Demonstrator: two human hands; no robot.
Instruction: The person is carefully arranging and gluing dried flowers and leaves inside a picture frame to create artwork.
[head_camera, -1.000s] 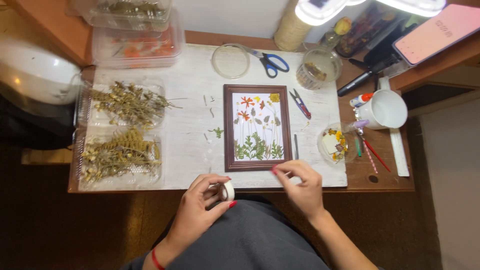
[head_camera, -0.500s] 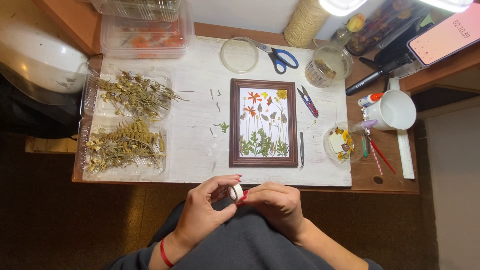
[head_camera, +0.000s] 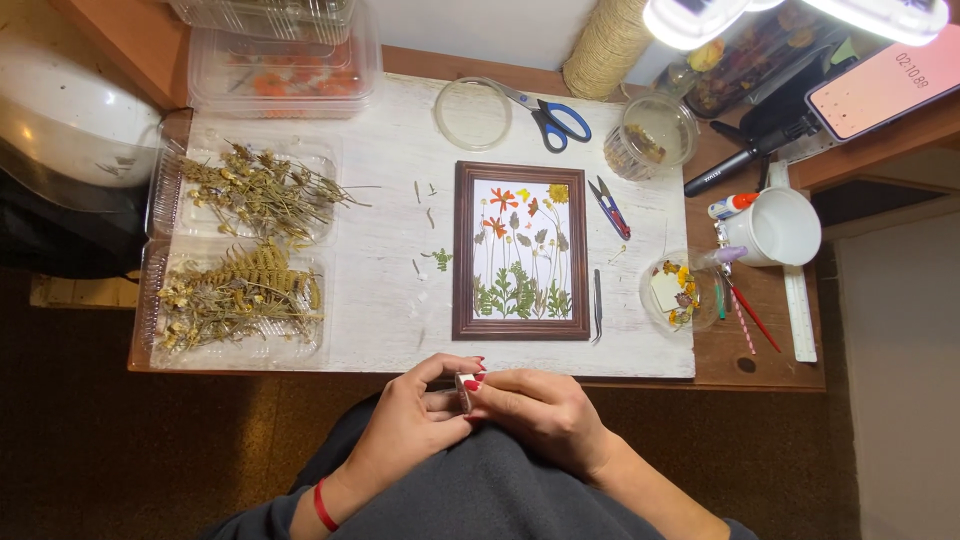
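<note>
Your right hand (head_camera: 545, 410) has closed in against your left hand (head_camera: 410, 425) at lower centre. Both pinch the small white tape roll (head_camera: 465, 390) between their fingertips, just below the framed pressed flowers (head_camera: 520, 250).

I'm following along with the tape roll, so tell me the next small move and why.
Probably peel the free end up with the right hand. Both hands pinch the tape roll at the table edge, right fingertips on its rim, and no strip is pulled out yet. The left hand steadies it.
</note>
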